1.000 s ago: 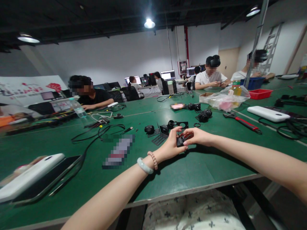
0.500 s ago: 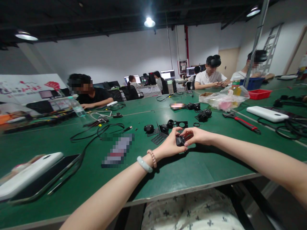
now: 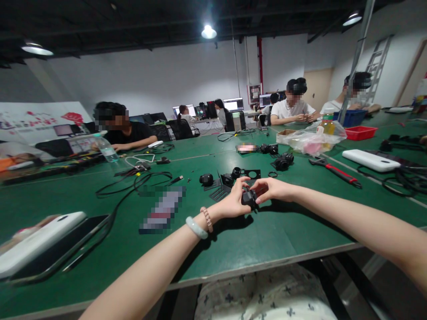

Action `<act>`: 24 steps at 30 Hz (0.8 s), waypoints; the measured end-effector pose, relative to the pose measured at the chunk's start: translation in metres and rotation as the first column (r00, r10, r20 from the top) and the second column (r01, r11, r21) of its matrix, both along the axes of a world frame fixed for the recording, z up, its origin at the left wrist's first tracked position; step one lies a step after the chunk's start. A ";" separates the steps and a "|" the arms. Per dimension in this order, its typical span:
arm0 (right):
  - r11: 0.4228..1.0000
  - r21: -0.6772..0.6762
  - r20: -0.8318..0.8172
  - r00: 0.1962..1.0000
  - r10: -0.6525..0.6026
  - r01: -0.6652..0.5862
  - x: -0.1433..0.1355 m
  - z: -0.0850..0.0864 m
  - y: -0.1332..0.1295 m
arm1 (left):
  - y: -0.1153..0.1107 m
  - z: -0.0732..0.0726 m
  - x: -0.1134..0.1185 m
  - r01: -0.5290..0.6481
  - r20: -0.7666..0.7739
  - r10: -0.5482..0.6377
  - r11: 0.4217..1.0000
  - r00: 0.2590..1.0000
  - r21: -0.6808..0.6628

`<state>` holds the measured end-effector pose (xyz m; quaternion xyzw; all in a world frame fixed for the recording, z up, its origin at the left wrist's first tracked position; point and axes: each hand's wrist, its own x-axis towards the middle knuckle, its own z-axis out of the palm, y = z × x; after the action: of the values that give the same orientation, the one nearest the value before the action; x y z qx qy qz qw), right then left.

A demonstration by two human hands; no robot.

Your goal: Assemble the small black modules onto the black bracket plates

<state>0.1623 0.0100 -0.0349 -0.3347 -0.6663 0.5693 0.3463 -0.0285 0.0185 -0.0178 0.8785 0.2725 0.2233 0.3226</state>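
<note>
Between my two hands is a small black blocky part (image 3: 248,198), held just above the green table; its exact kind I cannot make out. My left hand (image 3: 235,200), with a bead bracelet and a pale bangle at the wrist, grips it from the left between thumb and fingers. From the other side, my right hand (image 3: 271,190) pinches its right edge. Just beyond my hands lie a slotted black bracket (image 3: 218,192), a round black camera-like piece (image 3: 206,179), a flat black plate with a round hole (image 3: 247,173) and a black ring (image 3: 272,174).
An adjustable wrench (image 3: 340,172) with red-black handles lies right, near a white power bank (image 3: 370,160). More black parts (image 3: 283,161) sit farther back. Cables (image 3: 133,184), a blurred-out slab (image 3: 163,211) and a white device (image 3: 43,242) lie left. Co-workers sit across the table (image 3: 287,240).
The black part has turned slightly, showing more of its face. My left hand has shifted a little left; my right hand stays almost in place.
</note>
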 end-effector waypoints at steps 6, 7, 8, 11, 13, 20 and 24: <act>1.000 -0.025 -0.001 1.000 0.010 -0.010 0.000 0.001 0.000 | 0.004 0.006 -0.005 -0.005 -0.011 0.004 0.995 1.000 -0.097; 1.000 -0.025 0.002 1.000 0.008 -0.008 0.000 0.001 0.000 | 0.004 0.007 -0.007 -0.006 -0.017 0.005 0.996 1.000 -0.089; 1.000 -0.025 0.006 1.000 0.007 -0.007 0.000 0.001 0.000 | 0.005 0.009 -0.008 -0.010 -0.026 0.008 0.997 1.000 -0.081; 1.000 -0.023 0.017 1.000 0.003 -0.003 0.000 0.002 0.000 | 0.007 0.011 -0.011 -0.028 -0.053 0.024 0.996 0.998 -0.082; 1.000 -0.021 0.014 1.000 0.009 -0.008 0.000 0.002 0.000 | 0.008 0.010 -0.012 -0.037 -0.057 0.032 0.994 0.998 -0.101; 0.999 -0.031 0.020 1.000 0.023 -0.022 0.000 0.004 0.000 | 0.008 0.007 -0.011 -0.074 -0.025 0.072 0.994 0.997 -0.075; 0.999 -0.026 0.014 1.000 0.024 -0.024 0.000 0.003 0.000 | 0.006 0.009 -0.010 -0.072 -0.056 0.068 0.995 0.996 -0.071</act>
<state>0.1622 0.0099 -0.0315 -0.3352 -0.6653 0.5796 0.3303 -0.0386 0.0244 -0.0089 0.8618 0.3197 0.2006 0.3389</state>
